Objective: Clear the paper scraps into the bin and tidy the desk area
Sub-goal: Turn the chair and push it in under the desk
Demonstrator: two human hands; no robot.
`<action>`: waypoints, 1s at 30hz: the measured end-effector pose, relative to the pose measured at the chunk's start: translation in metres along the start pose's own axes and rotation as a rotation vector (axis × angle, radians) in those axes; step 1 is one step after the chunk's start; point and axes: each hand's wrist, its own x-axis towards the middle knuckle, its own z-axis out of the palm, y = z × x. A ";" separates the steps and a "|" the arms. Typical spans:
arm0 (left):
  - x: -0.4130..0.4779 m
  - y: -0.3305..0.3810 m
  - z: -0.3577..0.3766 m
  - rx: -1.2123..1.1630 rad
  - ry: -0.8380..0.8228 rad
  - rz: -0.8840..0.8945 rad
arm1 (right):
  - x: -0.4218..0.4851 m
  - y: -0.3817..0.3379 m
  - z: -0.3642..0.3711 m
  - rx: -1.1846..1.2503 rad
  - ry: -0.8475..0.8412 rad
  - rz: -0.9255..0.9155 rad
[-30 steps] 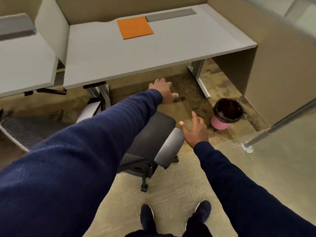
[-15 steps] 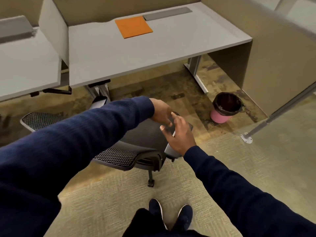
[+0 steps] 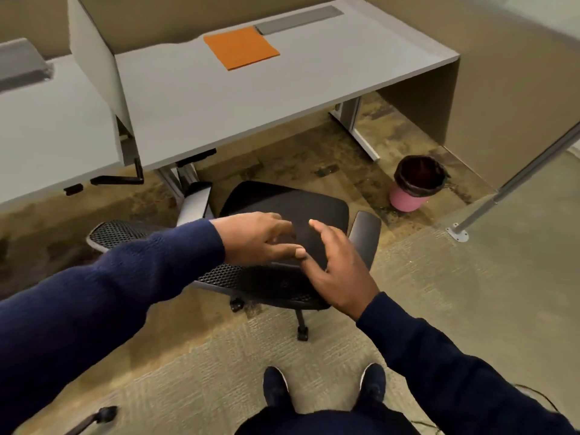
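Both hands empty, fingers spread: left hand (image 3: 257, 238) and right hand (image 3: 337, 268) meet above the black chair (image 3: 282, 202). Pink bin (image 3: 416, 186) with black liner stands on the floor, far right, beside the bench (image 3: 219, 98). Orange sheet (image 3: 241, 47) lies on the bench.

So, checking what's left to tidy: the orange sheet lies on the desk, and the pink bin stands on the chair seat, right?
Not quite. The head view shows the pink bin standing on the floor beside the desk leg, not on the chair seat. The orange sheet does lie on the desk.
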 end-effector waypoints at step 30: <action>-0.059 -0.249 0.041 -0.078 0.630 -0.570 | -0.008 -0.043 0.029 -0.435 0.131 0.350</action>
